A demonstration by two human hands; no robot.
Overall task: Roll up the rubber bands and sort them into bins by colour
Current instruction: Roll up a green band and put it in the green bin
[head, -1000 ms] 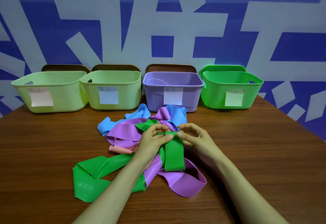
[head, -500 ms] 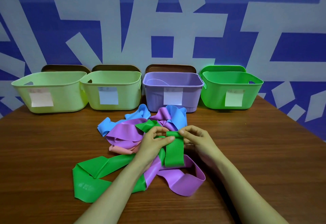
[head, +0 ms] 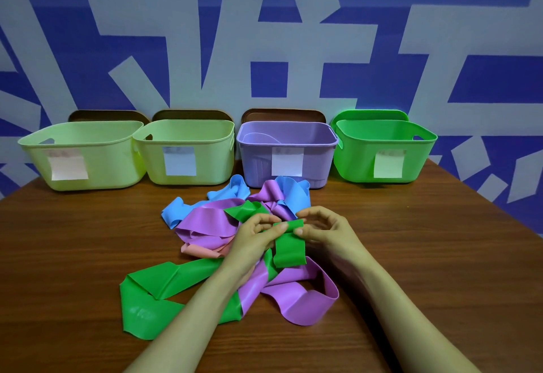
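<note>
Nearest on the desk (head: 88, 255), the green band (head: 289, 247) trails leftward in a flat loop, crossed by a purple band (head: 296, 296). Its far end is folded over between both hands. The left hand (head: 252, 240) curls round it with the thumb on top, and the right hand (head: 326, 230) pinches its right edge. Behind them, blue bands (head: 176, 211), a pink band (head: 199, 250) and more purple lie heaped. At the back stand 4 bins: 2 pale green bins (head: 117, 167), 1 purple bin (head: 255, 161) and 1 green bin (head: 358, 161).
</note>
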